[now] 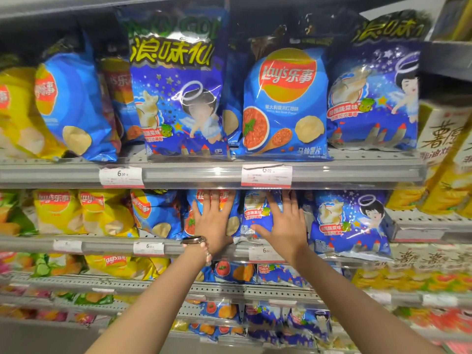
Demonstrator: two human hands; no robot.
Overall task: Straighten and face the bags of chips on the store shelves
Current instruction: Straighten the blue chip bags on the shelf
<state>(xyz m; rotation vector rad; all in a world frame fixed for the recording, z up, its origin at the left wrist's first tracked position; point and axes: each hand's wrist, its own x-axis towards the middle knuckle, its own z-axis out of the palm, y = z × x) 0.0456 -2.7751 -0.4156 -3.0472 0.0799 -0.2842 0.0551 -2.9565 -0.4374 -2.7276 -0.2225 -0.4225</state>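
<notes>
Both my hands reach to the second shelf from the top. My left hand point(213, 222), with a watch on its wrist, presses flat with spread fingers on a blue Lay's bag point(231, 200) with a tomato picture. My right hand point(284, 226) lies flat with straight fingers on a small blue angel-print bag point(255, 213) right beside it. A larger blue angel-print bag point(350, 223) stands to the right, leaning forward over the shelf lip. On the shelf above, a blue Lay's bag point(286, 103) stands facing front between two big blue angel-print bags point(176, 98).
Yellow Lay's bags point(81, 213) and another blue one point(155, 213) fill the left of the same shelf. The shelf rail point(178, 247) carries price tags. Lower shelves hold more blue, yellow and green bags. Yellow and beige packs stand on the neighbouring unit at right point(444, 149).
</notes>
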